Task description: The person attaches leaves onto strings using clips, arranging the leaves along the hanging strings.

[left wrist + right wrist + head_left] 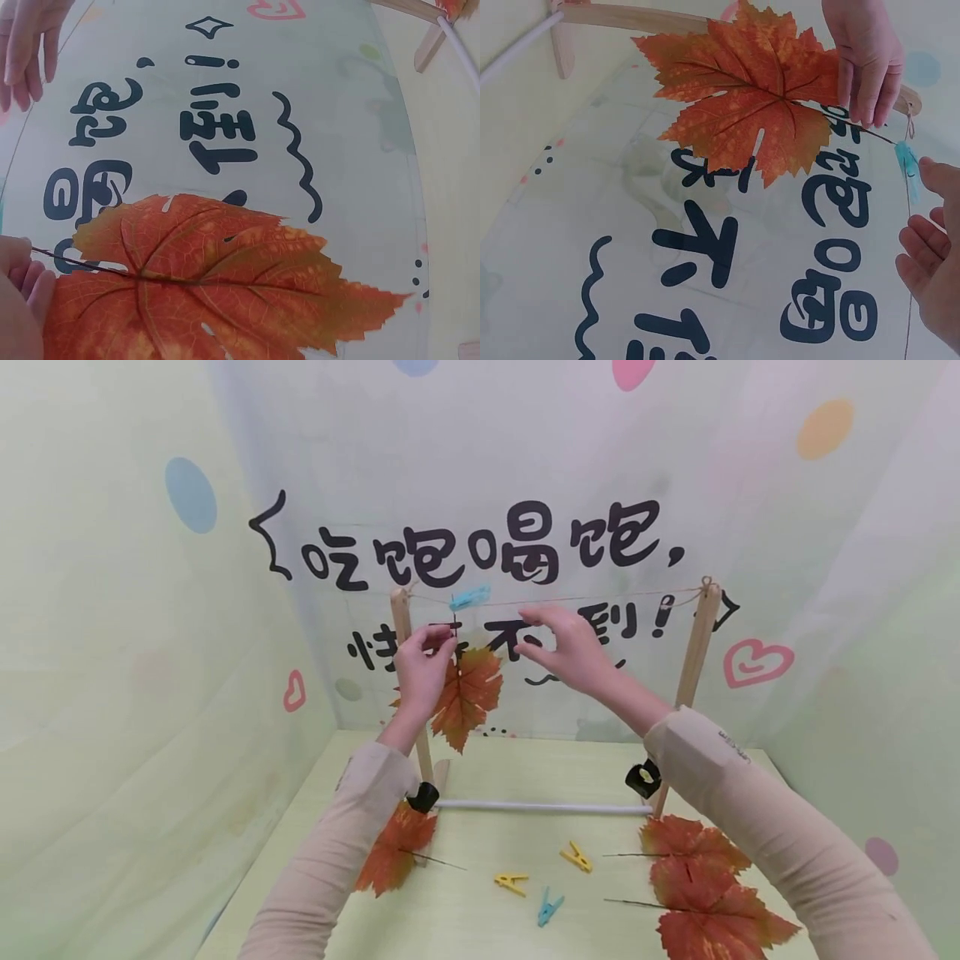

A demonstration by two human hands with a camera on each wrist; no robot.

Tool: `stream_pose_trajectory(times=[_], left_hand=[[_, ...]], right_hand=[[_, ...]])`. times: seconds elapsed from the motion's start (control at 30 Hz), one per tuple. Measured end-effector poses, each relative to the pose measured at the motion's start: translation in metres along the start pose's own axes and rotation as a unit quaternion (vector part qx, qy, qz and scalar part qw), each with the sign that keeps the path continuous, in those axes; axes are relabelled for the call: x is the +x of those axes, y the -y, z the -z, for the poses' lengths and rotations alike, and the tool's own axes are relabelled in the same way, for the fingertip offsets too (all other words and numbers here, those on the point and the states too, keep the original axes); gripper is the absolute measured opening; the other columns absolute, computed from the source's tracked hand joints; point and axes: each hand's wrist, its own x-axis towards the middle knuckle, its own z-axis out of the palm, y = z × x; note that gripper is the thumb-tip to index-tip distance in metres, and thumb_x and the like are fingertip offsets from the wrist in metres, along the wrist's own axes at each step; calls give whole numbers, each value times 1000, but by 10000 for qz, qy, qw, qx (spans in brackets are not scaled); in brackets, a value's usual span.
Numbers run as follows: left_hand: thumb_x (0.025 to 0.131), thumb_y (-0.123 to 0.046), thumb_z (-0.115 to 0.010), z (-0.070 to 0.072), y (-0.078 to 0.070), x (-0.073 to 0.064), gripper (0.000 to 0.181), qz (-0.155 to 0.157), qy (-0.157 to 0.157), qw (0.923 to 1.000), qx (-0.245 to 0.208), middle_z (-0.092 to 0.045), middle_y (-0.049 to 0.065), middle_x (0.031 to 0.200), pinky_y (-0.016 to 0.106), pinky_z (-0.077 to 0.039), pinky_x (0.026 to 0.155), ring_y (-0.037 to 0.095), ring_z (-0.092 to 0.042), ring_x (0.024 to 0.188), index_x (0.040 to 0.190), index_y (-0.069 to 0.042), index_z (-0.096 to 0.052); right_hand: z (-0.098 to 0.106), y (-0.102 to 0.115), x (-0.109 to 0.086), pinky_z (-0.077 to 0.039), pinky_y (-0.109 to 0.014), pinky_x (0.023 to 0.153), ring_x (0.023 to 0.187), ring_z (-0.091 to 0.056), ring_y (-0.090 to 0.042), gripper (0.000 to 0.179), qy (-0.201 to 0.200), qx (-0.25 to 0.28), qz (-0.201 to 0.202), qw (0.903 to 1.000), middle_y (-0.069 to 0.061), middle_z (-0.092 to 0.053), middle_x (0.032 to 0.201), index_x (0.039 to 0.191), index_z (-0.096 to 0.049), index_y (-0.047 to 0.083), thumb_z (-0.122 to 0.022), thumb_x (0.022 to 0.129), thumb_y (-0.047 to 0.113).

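A blue clothespin (470, 598) sits on the thin string (585, 598) near its left end, clamping the stem tip of an orange-red maple leaf (467, 689). The leaf hangs below it. My left hand (423, 668) pinches the dark stem (82, 264) between thumb and fingers, just under the clothespin. To the right, my right hand (566, 647) is raised beside the string, thumb and fingers spread apart with nothing between them. In the right wrist view, its thumb (937, 176) overlaps the edge of the clothespin.
Wooden posts (697, 647) carry the string, with a white rod (543, 807) joining them low down. On the table lie yellow clothespins (576, 857), a blue clothespin (550, 907) and several maple leaves (697, 893). A printed cloth (465, 460) hangs behind.
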Motion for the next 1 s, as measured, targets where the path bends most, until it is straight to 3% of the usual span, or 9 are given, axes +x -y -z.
stream_pose_trajectory(times=[0.4,0.7,1.0], left_hand=[[81,-7,-68,12,2,-21,25,119,653,9975,-238,-65,20,99,14,-49,74,26,-62,89,102,6,-62],[80,-3,-68,28,25,-43,22,416,1140,9926,70,-66,18,98,14,-51,71,27,-64,86,101,3,-63],[80,-7,-68,45,55,-75,24,782,1784,9798,461,-66,16,99,27,-54,74,24,-64,88,102,0,-64]], right_hand=[[-14,-17,-40,-45,-39,93,106,-57,-28,45,217,225,64,9995,-17,-62,114,115,-58,-3,-73,77,14],[-36,-39,-84,-47,-42,88,100,-59,-30,44,196,270,-134,9994,-18,-63,110,111,-60,-4,-75,74,14],[-59,-55,-127,-48,-44,86,99,-60,-30,46,324,399,-542,9972,-17,-64,109,113,-60,-3,-76,73,13]])
